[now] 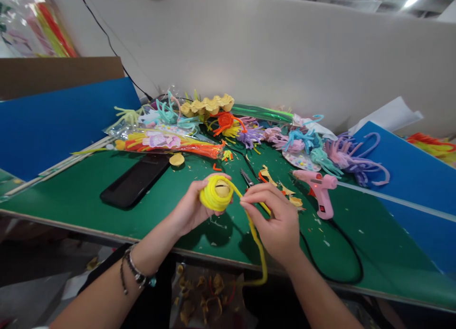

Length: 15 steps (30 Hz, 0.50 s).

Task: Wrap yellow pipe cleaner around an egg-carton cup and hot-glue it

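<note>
My left hand (197, 203) is closed around a small cup-shaped piece wrapped in coils of yellow pipe cleaner (214, 201). A round tan piece (223, 190) with a dark slit shows in the middle of the coils. From the coil, a strand of the yellow pipe cleaner runs to my right hand (272, 215), which pinches it between thumb and fingers. The loose yellow tail (262, 258) hangs past the table's front edge. Just beyond my right hand lie scissors (246, 178), partly hidden by it.
A pink glue gun (320, 189) stands at the right, its black cord looping toward the front edge. A black phone (135, 182) lies at the left. Behind are bagged orange pipe cleaners (174, 146), an egg carton (208, 105) and purple pipe-cleaner bundles (349, 153). Blue panels (67, 122) flank the green table.
</note>
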Tool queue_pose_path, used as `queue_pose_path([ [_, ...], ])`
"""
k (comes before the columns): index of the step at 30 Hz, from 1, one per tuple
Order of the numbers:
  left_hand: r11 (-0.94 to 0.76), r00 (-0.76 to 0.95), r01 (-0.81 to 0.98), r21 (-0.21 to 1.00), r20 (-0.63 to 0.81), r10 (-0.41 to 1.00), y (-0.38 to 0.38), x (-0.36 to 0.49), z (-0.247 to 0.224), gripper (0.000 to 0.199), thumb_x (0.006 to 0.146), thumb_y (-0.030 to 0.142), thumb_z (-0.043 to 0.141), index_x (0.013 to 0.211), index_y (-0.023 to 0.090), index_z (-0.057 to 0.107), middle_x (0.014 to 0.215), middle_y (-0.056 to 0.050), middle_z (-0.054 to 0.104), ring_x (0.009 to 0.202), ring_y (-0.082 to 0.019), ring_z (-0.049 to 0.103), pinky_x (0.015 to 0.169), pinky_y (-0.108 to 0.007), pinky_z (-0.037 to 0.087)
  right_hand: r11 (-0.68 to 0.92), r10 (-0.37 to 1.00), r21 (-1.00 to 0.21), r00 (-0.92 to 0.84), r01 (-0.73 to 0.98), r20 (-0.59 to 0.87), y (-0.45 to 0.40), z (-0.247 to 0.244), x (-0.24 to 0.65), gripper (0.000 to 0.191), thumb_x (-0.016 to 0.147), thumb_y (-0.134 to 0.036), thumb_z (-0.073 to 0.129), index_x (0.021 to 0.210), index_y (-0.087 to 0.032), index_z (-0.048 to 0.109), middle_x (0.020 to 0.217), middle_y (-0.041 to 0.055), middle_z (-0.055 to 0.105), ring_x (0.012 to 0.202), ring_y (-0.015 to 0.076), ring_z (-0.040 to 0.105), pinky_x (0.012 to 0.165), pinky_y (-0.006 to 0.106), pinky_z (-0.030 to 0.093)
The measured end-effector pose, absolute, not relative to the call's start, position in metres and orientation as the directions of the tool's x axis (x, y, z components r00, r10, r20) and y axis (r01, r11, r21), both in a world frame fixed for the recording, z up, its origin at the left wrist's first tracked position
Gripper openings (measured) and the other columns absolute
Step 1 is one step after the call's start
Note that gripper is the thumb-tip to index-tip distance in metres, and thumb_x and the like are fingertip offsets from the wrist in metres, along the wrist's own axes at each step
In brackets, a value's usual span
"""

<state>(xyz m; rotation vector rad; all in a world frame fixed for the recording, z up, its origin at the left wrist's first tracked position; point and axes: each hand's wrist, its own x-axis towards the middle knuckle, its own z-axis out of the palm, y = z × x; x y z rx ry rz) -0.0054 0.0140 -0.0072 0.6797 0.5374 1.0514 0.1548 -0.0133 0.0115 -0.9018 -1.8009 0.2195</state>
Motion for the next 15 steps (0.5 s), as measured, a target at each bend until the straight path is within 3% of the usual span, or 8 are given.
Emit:
queue_pose_path([
  [3,0.359,0.32,-0.631,0.688,-0.191,0.928,0.017,-0.006,-0.005,0.027,0.07,0.032,0.048,0.086,0.014,0.061,0.063,-0.004,0.062,0.053,-0.013,0.055,0.045,-0.019,0.043,0.712,0.695,-0.597,-0.252,0.37,0.673,-0.024,0.023,0.154,0.01,0.077,-0.016,0.062,0.068,-0.02,0.063,0.072,0.0002,0.065,0.07,0.0116,0.061,0.069,0.025,0.048],
  [5,0.348,0.271,-0.636,0.689,-0.223,0.936,0.019,-0.006,-0.003,0.027,0.073,0.03,0.044,0.087,0.013,0.061,0.063,-0.004,0.062,0.051,-0.012,0.054,0.044,-0.019,0.041,0.704,0.688,-0.666,-0.468,0.246,0.554,-0.031,0.03,0.153,0.009,0.078,-0.018,0.062,0.069,-0.019,0.063,0.073,-0.0002,0.067,0.07,0.0092,0.061,0.069,0.02,0.048],
  [7,0.32,0.233,-0.641,0.697,-0.22,0.947,0.02,-0.005,-0.002,0.028,0.074,0.029,0.042,0.089,0.013,0.06,0.063,-0.004,0.062,0.05,-0.012,0.053,0.044,-0.019,0.041,0.666,0.553,-0.736,-0.74,0.117,0.382,-0.037,0.032,0.151,0.009,0.078,-0.017,0.062,0.069,-0.017,0.063,0.073,-0.0005,0.068,0.071,0.0067,0.063,0.068,0.014,0.047],
  [9,0.291,0.198,-0.655,0.698,-0.212,0.957,0.02,-0.005,0.0,0.027,0.073,0.029,0.042,0.087,0.013,0.06,0.062,-0.004,0.061,0.05,-0.012,0.053,0.043,-0.019,0.04,0.638,0.334,-0.768,-0.921,0.064,0.201,-0.042,0.026,0.148,0.015,0.078,-0.011,0.06,0.065,-0.018,0.061,0.072,-0.002,0.069,0.071,0.0051,0.064,0.068,0.01,0.045],
  [11,0.277,0.174,-0.666,0.693,-0.216,0.961,0.02,-0.005,0.001,0.026,0.072,0.029,0.041,0.082,0.013,0.06,0.06,-0.004,0.061,0.051,-0.013,0.053,0.042,-0.019,0.04,0.643,0.175,-0.759,-0.984,0.104,0.013,-0.046,0.016,0.144,0.024,0.076,-0.008,0.06,0.055,-0.02,0.059,0.063,-0.0054,0.067,0.064,0.0045,0.063,0.061,0.009,0.044],
  [13,0.282,0.171,-0.666,0.69,-0.228,0.959,0.02,-0.005,0.002,0.026,0.072,0.029,0.041,0.08,0.012,0.06,0.059,-0.005,0.061,0.052,-0.013,0.054,0.042,-0.019,0.039,0.643,0.146,-0.74,-0.98,0.197,-0.134,-0.048,0.005,0.14,0.031,0.072,-0.012,0.065,0.045,-0.021,0.055,0.048,-0.0074,0.062,0.05,0.0052,0.059,0.049,0.011,0.041],
  [15,0.289,0.171,-0.663,0.691,-0.236,0.957,0.02,-0.005,0.003,0.027,0.071,0.029,0.041,0.081,0.012,0.06,0.061,-0.005,0.062,0.054,-0.013,0.056,0.043,-0.019,0.04,0.647,0.145,-0.728,-0.974,0.226,-0.174,-0.05,0.0,0.137,0.03,0.07,-0.014,0.067,0.044,-0.022,0.056,0.049,-0.0073,0.063,0.049,0.0059,0.059,0.048,0.012,0.041],
])
